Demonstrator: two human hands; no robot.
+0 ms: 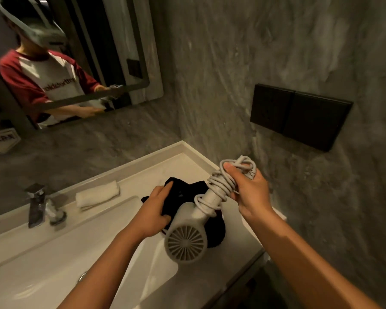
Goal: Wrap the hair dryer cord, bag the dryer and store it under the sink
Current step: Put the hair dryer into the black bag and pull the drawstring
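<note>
1. While the right hand (250, 192) is closed around the end of the handle of the hair dryer (188, 233), it also pins the cord (221, 186), which is wound in loose grey loops along the handle, with a bunch of cord and the plug end sticking up above the thumb.
2. Dryer is held in the air above the right end of the worktop (183, 157), handle tilted up and to the right, round rear grille facing the camera.
3. Left hand (155, 210) is closed on a fold of the black bag (187, 188); the bag lies crumpled on the worktop behind and under the dryer body, near the right back corner.
4. Worktop is pale stone with a raised lip along the back edge. Sink (54, 259) is a long white basin set into it, running leftward from the hands.
5. Chrome faucet (35, 206) stands at the back edge of the basin, left side. Rolled white towel (98, 195) lies on the back ledge between faucet and bag, apart from both.
6. Walls are grey, marbled. Mirror (125, 63) hangs on the back wall, upper left, and reflects a person in a white shirt with red sleeves.
7. Black wall panel (299, 117) is mounted on the right-hand wall above the worktop's right end.
</note>
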